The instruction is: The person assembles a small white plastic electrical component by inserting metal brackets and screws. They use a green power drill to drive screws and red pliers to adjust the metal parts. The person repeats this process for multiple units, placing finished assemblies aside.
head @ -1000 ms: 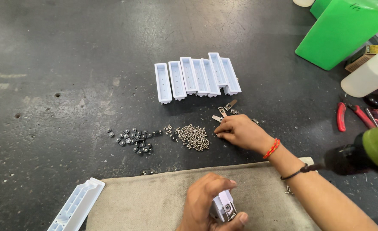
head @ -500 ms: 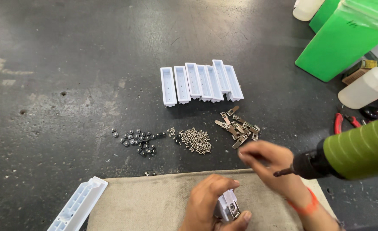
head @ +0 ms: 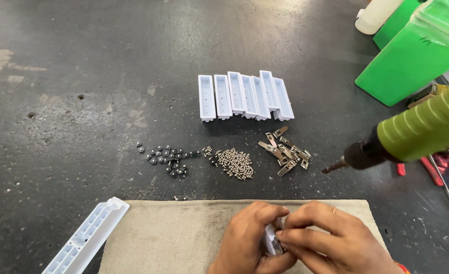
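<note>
Head view: right hand (head: 336, 238), earlier over metal clips, now back at lower centre, fingertips pinching small white plastic part (head: 271, 240) beside left hand (head: 247, 241). Left hand closed around same part, over beige cloth mat (head: 168, 236). Dark scuffed worktop (head: 82, 76); row of white plastic trays (head: 244, 96) at centre; black nuts (head: 166, 158), silver screws (head: 234, 163), metal clips (head: 285, 151) below. Green power screwdriver (head: 412, 137) at right edge.

Bare hands (head: 295, 238), red wristband (head: 401, 267)
</note>
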Demonstrator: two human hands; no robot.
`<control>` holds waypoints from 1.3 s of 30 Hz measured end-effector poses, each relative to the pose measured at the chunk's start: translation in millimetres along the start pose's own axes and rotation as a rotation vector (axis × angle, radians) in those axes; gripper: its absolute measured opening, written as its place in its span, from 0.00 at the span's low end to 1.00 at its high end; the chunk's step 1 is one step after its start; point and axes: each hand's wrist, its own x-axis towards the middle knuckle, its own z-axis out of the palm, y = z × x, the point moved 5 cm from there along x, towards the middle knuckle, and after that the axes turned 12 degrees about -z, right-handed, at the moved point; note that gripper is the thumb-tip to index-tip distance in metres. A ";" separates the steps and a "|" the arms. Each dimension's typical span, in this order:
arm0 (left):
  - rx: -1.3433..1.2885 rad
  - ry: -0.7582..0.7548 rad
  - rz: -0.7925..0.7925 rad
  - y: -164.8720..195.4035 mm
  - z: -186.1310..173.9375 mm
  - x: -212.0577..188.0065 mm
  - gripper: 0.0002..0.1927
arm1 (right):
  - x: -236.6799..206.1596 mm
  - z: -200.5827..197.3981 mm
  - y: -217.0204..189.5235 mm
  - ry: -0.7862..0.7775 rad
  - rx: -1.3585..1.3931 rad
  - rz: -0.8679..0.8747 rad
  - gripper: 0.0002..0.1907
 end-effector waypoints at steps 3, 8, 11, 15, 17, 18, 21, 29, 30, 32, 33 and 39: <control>0.022 0.008 -0.012 0.0 1.6 0.8 0.26 | 3.9 -3.8 2.2 -0.040 -0.010 0.083 0.09; -0.017 -0.008 -0.008 0.2 0.6 -0.3 0.27 | 7.2 -3.8 -1.7 -0.096 -0.028 0.023 0.09; -0.030 -0.006 0.017 0.3 -1.4 -1.2 0.28 | 3.0 -0.8 -4.1 -0.105 -0.078 -0.026 0.11; -0.014 0.012 0.050 1.3 -3.7 -2.6 0.29 | -15.9 5.8 -3.8 -0.159 -0.158 -0.012 0.15; -0.021 -0.009 0.007 -0.6 -3.2 -2.4 0.28 | -28.1 10.5 -4.3 -0.099 -0.193 0.031 0.16; -0.024 -0.021 -0.015 -1.3 -3.2 -2.6 0.28 | -32.2 11.0 -1.7 -0.068 -0.209 0.054 0.16; -0.021 -0.006 0.012 0.9 -5.5 -3.5 0.29 | -35.8 16.8 -0.5 -0.019 -0.219 -0.016 0.19; -0.028 -0.006 0.010 3.1 -4.3 -3.3 0.29 | -41.1 18.3 0.4 -0.043 -0.338 -0.053 0.23; -0.031 -0.010 0.003 2.8 -3.8 -3.1 0.29 | -44.6 18.2 1.0 -0.050 -0.334 -0.055 0.23; -0.034 -0.026 -0.036 0.7 -2.4 -2.2 0.28 | -46.9 22.3 4.7 -0.041 -0.327 -0.059 0.24; -0.036 -0.034 -0.055 -0.3 -1.7 -2.0 0.28 | -47.5 21.0 3.1 -0.036 -0.324 -0.062 0.25; -0.026 -0.040 -0.077 0.9 -2.0 -2.9 0.26 | -36.1 -15.1 -26.3 -0.178 -0.333 0.071 0.26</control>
